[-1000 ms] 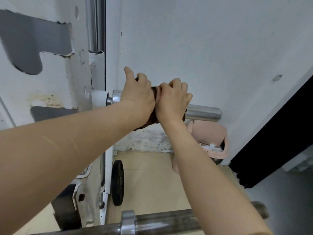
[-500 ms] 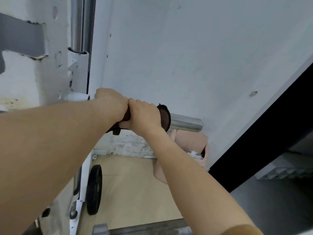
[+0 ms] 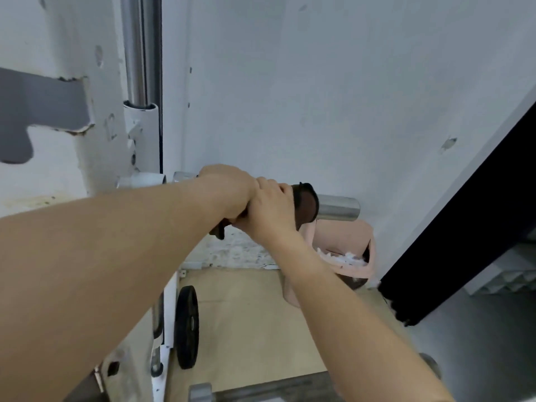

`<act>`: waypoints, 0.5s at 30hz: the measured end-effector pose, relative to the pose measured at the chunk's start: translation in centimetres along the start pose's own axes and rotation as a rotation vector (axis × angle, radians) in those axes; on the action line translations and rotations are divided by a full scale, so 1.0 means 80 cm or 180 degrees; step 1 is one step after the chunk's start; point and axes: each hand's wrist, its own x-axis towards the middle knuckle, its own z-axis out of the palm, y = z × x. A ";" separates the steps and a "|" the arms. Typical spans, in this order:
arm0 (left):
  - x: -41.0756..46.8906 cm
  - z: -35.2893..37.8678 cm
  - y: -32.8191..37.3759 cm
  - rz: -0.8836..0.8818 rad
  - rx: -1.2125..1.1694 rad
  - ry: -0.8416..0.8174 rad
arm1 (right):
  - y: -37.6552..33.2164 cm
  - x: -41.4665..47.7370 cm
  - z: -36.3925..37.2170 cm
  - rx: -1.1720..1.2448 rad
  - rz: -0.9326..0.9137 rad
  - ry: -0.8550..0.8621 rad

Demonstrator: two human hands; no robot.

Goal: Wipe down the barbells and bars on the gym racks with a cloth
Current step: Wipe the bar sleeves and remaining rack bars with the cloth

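A shiny steel bar sleeve [image 3: 338, 208] sticks out to the right from the white rack upright [image 3: 101, 134], close to the white wall. A dark brown cloth [image 3: 306, 206] is wrapped around the sleeve. My left hand [image 3: 227, 191] and my right hand [image 3: 271, 211] sit side by side, both clenched around the cloth on the bar. Only the sleeve's right tip and a short stub near the collar [image 3: 182, 177] show; the hands hide what lies between.
A chrome guide rod [image 3: 133, 50] runs up the rack. A black weight plate [image 3: 188, 326] stands on the wooden floor below. A pink-lined bin [image 3: 348, 245] sits under the sleeve by the wall. Another barbell sleeve [image 3: 261, 390] lies along the bottom edge. A black panel [image 3: 464, 227] leans right.
Both hands have rolled around the bar with the cloth, fingers going from on top to tucked under. The cloth now covers more of the sleeve toward its right tip.
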 end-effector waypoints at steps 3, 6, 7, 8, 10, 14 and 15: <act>0.003 0.008 -0.016 -0.0080 0.0071 -0.0102 | -0.009 0.004 0.007 0.0101 -0.0200 0.0222; 0.013 0.026 -0.017 0.0122 0.0072 0.0141 | 0.067 -0.009 -0.002 -0.0008 -0.0428 0.0246; 0.018 0.032 -0.012 0.0220 -0.0091 0.0274 | 0.092 -0.015 -0.005 -0.0072 -0.0331 0.0188; 0.021 0.038 -0.006 0.0302 -0.0234 0.0402 | 0.111 -0.019 -0.007 -0.0108 -0.0194 0.0138; 0.023 0.046 0.006 0.0332 -0.0291 0.0595 | 0.123 -0.024 -0.008 -0.0138 0.0142 0.0126; 0.024 0.055 0.009 0.0136 0.0015 0.1054 | 0.042 -0.018 0.002 -0.0081 0.0357 0.0211; 0.027 0.057 0.010 0.0114 0.0056 0.1131 | 0.023 -0.017 0.006 0.0015 0.0297 0.0330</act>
